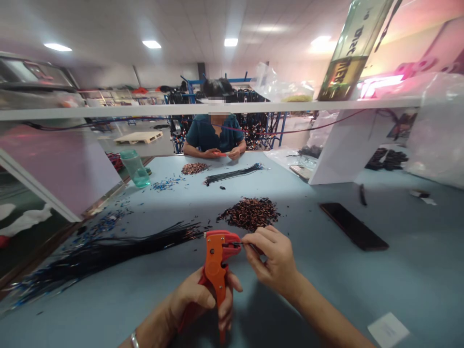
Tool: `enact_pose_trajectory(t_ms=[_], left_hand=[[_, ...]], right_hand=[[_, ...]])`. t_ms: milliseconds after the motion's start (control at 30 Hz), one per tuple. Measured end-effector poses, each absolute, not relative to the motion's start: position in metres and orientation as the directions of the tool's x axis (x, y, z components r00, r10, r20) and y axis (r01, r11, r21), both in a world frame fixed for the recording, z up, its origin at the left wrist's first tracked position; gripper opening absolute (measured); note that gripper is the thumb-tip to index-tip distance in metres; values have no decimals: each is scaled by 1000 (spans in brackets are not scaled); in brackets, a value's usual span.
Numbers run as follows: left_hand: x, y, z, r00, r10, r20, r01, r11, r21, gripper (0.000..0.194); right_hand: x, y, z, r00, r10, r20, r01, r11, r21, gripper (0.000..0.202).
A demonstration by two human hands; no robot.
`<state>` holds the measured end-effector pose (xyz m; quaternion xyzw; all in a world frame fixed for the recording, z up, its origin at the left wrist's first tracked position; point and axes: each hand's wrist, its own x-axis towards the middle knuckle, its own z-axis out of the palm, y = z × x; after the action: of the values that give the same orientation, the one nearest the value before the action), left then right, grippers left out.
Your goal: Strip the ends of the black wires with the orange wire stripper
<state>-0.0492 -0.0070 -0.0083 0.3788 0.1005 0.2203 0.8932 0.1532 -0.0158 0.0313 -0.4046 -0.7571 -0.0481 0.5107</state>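
My left hand (206, 295) is wrapped round the handles of an orange and red wire stripper (216, 256), held upright over the table. At the tool's jaws, my right hand (271, 256) pinches a thin dark wire (238, 243), its end at the red jaws. Most of that wire is hidden by my fingers. Just behind the tool lies a heap of small black and copper-coloured pieces (250, 213). A long bundle of black wires (119, 251) stretches across the table to the left of my left hand.
Across the table (409, 232), a co-worker (215, 133) holds a red tool near another wire bundle (232, 175). A dark phone (353, 226) lies at the right. A green bottle (135, 168) stands at the left. Overhead runs a white shelf (145, 111) bearing a tall bottle (351, 53).
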Motion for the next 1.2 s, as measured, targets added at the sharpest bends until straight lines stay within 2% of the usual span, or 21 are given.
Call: enact_pose_trajectory(t_ms=[533, 867, 1200], left_hand=[[-49, -8, -6, 883, 470, -17, -312, 612, 727, 44], [-51, -15, -7, 838, 533, -116, -262, 578, 773, 22], [-48, -18, -6, 835, 535, -127, -249, 574, 780, 26]], right_hand=[[151, -21, 37, -162, 571, 805, 600, 705, -379, 14], [152, -20, 35, -196, 574, 795, 589, 717, -373, 13], [151, -20, 36, -186, 551, 813, 562, 739, -372, 16]])
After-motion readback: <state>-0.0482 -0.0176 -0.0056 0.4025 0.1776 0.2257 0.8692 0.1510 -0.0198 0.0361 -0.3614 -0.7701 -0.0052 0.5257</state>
